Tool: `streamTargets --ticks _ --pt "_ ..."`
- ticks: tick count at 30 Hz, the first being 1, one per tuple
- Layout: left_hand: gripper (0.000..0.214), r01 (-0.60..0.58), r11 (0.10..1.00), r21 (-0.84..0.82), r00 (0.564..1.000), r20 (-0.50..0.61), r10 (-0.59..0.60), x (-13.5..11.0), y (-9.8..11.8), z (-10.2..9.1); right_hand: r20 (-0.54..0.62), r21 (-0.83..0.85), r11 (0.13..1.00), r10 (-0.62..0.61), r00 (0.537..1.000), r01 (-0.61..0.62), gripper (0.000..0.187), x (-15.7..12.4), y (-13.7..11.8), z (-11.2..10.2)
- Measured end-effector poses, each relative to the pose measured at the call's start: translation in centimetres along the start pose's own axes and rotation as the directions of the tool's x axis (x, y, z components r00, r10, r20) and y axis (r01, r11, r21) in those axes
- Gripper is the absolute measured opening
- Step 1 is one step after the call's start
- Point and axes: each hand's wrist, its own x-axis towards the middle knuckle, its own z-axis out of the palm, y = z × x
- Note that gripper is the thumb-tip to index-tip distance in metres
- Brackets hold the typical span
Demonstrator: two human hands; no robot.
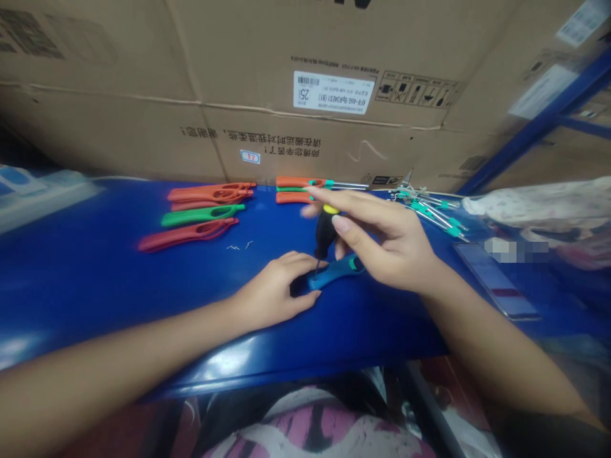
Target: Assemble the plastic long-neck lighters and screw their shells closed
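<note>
With the fingers and thumb of my left hand [270,286], I hold one end of a blue lighter handle [333,272] down on the table. A teal piece shows at its other end. My right hand [391,242] grips a screwdriver [325,234] with a black and yellow handle. It stands nearly upright, its tip on the blue handle close to my left fingertips. Part of the blue handle is hidden behind my right hand. A few small screws [233,247] lie on the table beyond my left hand.
Red, orange and green lighter handles [203,215] lie at the back left. Lighters with metal rods [293,182] lie behind my right hand. Metal rods with teal parts [436,213] are piled at right, near a phone [496,280]. A large cardboard box [238,57] walls the back.
</note>
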Motion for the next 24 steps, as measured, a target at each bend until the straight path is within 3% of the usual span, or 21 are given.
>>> streamTargets --ticks 2,6,11,13,17,21,24 --pt "0.034 -0.009 1.000 -0.005 1.000 0.002 0.009 0.01 -0.02 -0.02 -0.019 0.017 1.000 -0.007 1.000 0.007 0.033 0.01 0.22 -0.02" --pt "0.035 -0.017 1.000 -0.007 1.000 -0.008 0.016 0.00 -0.10 -0.02 -0.134 -0.128 0.988 -0.108 0.985 0.091 0.026 -0.01 0.65 -0.06" --pt "0.034 -0.013 1.000 0.003 1.000 0.005 0.013 -0.01 -0.09 0.01 0.021 0.067 0.998 -0.010 1.000 0.009 0.032 -0.01 0.44 -0.29" --pt "0.033 -0.016 1.000 0.009 1.000 0.007 0.016 -0.02 -0.10 0.04 -0.007 0.064 0.998 -0.010 1.000 0.011 0.027 -0.04 0.39 -0.27" --pt "0.034 -0.025 1.000 0.011 1.000 -0.002 0.025 -0.03 -0.04 0.02 -0.125 -0.123 0.986 -0.129 0.984 0.113 0.023 -0.17 0.45 -0.07" --pt "0.031 -0.013 1.000 0.009 1.000 0.008 0.013 -0.02 0.09 -0.07 -0.021 0.028 0.999 -0.018 1.000 0.019 0.035 -0.29 0.53 0.30" --pt "0.032 -0.015 1.000 0.010 1.000 0.000 0.015 -0.03 0.04 -0.04 -0.096 0.024 0.998 -0.051 0.994 0.054 0.028 -0.31 0.71 0.53"
